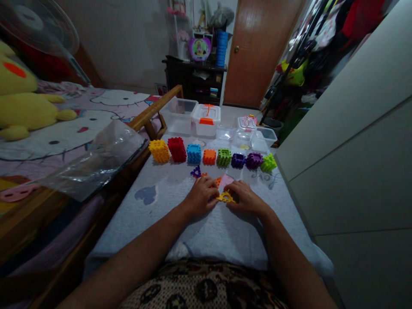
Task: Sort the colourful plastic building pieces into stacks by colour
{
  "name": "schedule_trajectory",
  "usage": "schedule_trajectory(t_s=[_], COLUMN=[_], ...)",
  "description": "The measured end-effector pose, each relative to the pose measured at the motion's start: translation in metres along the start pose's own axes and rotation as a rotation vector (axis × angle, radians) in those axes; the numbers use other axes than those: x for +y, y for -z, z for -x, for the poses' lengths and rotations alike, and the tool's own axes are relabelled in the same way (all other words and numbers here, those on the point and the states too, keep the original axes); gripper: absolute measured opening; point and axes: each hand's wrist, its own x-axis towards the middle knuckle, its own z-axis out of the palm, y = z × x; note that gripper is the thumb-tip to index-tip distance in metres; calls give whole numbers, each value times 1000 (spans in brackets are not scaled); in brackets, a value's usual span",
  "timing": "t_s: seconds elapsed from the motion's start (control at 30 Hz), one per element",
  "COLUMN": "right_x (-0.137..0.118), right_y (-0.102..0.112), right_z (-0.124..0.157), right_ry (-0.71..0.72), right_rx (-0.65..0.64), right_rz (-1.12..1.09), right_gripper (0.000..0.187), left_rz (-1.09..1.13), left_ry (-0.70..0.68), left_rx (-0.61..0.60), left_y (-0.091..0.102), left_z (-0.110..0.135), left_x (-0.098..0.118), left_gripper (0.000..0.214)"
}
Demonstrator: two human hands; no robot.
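My left hand [202, 194] and my right hand [245, 197] rest close together on the grey mat [161, 206], fingers curled. Between them they pinch a flat yellow puzzle piece [225, 198]. Just beyond the fingers lie a pink piece [226, 180], an orange piece [218, 181] and a purple triangular piece [195, 172]. Farther off stands a row of assembled plastic cubes: yellow [159, 150], red [177, 149], blue [194, 153], orange [209, 156], green [224, 157], purple [238, 160], another purple [254, 160] and lime green [268, 163].
Clear plastic boxes [178, 115], one with a white lid and orange latch [206, 119], stand behind the cubes. A bed with a wooden rail [151, 112], a crumpled clear bag [103, 154] and a yellow plush toy [22, 98] lies left. A white cabinet wall [347, 150] runs along the right.
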Motion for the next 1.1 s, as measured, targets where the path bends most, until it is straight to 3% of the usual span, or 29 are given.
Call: schedule_trajectory(t_s=[0.3, 1.1], right_x=[-10, -15], right_y=[0, -3], right_z=[-3, -3], right_ry=[-25, 6], right_rx=[20, 71], right_rz=[17, 11], right_gripper=[17, 20], left_rz=[-28, -30], left_ry=[-29, -92], left_rx=[-21, -84], left_y=[2, 10], left_z=[0, 2], left_x=[-1, 0], left_gripper=[5, 5])
